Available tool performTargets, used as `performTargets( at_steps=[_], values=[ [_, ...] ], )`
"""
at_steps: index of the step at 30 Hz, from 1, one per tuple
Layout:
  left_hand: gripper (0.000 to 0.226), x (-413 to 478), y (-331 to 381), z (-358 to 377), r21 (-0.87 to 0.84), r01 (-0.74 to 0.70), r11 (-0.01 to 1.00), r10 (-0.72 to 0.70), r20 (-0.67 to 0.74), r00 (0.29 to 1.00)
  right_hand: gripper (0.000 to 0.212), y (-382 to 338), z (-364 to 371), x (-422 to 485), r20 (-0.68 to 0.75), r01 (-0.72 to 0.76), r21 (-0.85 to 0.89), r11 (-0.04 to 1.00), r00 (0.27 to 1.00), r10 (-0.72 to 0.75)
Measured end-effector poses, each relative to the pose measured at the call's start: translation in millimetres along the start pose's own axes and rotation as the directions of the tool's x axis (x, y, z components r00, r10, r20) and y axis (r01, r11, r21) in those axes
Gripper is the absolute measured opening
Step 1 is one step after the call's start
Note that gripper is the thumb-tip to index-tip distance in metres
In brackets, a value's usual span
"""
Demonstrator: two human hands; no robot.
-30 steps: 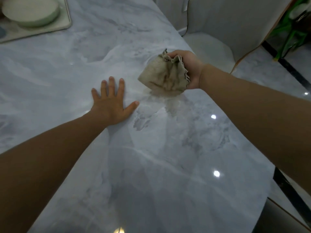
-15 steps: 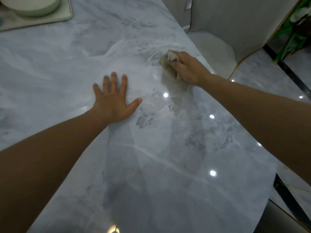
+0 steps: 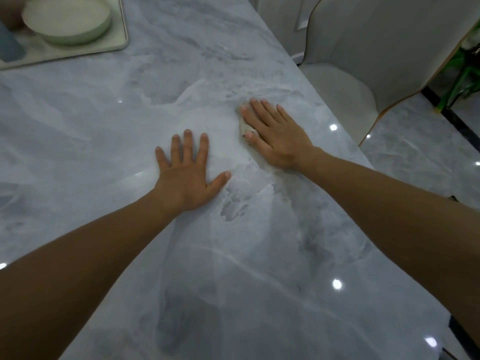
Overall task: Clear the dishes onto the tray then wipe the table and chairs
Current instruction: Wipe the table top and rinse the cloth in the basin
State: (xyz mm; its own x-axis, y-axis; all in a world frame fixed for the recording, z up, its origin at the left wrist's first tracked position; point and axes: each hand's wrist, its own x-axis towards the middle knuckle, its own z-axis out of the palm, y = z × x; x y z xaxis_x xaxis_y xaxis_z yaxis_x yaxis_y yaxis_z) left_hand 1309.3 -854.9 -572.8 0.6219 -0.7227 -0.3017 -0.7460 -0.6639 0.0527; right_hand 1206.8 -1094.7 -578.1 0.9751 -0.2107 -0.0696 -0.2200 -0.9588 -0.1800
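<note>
My right hand (image 3: 275,133) lies flat, fingers spread, pressing a beige cloth (image 3: 243,128) onto the grey marble table (image 3: 181,74); only a small edge of the cloth shows by the thumb and forefinger. My left hand (image 3: 188,175) rests palm-down on the table a little to the left, fingers apart, holding nothing. At the far left corner sits a pale tray (image 3: 114,46) carrying a shallow pale green dish (image 3: 67,22) and a blue-grey item (image 3: 9,46) cut off by the frame edge.
A white chair (image 3: 363,48) stands at the table's right edge, seat tucked beside it. Glossy grey floor (image 3: 420,157) and green plant stems (image 3: 465,79) lie beyond it. The table edge runs diagonally down the right.
My right hand lowered the bunched cloth from the air onto the table, then flattened over it and slid slightly toward my left hand. My left hand stayed planted.
</note>
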Motion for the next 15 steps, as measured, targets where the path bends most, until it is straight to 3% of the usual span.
performTargets(
  at_steps=[5,15],
  values=[
    [0.102,3,-2,-1,0.024,0.006,1.000,-0.006,0.022,1.000,0.061,-15,0,52,-0.011,-0.002,-0.002,1.000,1.000,0.002],
    [0.104,1,-6,5,-0.014,-0.023,1.000,0.023,0.014,1.000,0.062,46,-21,119,0.006,-0.357,0.088,0.930,0.934,0.358]
  ],
)
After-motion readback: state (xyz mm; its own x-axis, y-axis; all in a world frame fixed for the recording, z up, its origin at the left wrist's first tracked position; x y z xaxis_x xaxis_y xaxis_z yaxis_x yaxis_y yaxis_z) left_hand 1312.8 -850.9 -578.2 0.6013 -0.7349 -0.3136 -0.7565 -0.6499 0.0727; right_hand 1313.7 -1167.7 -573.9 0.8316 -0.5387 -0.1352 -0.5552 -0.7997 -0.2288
